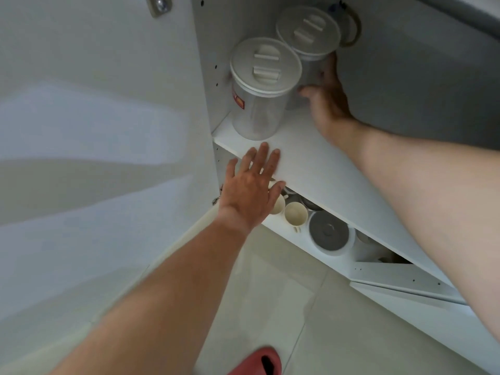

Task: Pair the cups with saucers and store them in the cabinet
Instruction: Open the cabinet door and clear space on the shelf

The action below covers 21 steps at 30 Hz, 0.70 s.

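The white cabinet stands open, and its upper shelf carries two clear canisters with white lids. My right hand reaches deep onto that shelf and wraps around the rear canister. The front canister, with a red label, stands at the shelf's left end. My left hand lies flat with fingers spread on the shelf's front edge and holds nothing. On the lower shelf, cream cups sit partly hidden behind my left hand. No saucer is visible.
The open cabinet door fills the left side. Beside the cups on the lower shelf stands a container with a grey lid. A pale tiled floor lies below, with a red slipper at the bottom edge.
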Each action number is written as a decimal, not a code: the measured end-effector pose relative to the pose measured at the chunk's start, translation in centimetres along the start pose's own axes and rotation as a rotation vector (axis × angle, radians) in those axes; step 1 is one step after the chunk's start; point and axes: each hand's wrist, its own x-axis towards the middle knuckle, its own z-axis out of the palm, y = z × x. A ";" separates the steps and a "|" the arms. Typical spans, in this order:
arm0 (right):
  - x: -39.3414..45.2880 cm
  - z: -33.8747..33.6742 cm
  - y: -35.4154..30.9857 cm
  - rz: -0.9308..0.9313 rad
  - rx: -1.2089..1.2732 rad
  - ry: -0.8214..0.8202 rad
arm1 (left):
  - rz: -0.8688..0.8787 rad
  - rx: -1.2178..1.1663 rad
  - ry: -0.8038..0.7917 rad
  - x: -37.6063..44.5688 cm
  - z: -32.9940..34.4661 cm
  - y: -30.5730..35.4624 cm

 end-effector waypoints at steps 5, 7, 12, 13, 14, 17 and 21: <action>-0.3 0.0 -0.6 -0.003 -0.088 -0.026 | 0.003 0.003 -0.022 0.0 -0.2 0.2; -0.9 -0.5 -0.3 0.009 -0.168 -0.011 | 0.002 0.012 -0.034 0.1 -0.4 0.2; -4.4 -2.1 2.3 0.179 -0.451 -0.014 | -0.007 0.021 -0.120 0.5 -1.4 0.1; -5.4 -2.3 2.6 0.200 -0.492 -0.026 | -0.005 0.025 -0.148 0.8 -1.9 0.1; -6.5 -2.5 3.0 0.210 -0.525 -0.031 | 0.000 0.032 -0.180 1.0 -2.3 0.1; -11.1 -2.5 3.3 0.296 -0.580 -0.059 | -0.057 -0.049 -0.262 -0.3 -4.0 0.4; -20.9 -3.3 0.5 0.467 -0.622 -0.155 | -0.083 -0.079 -0.274 -7.7 -9.3 1.4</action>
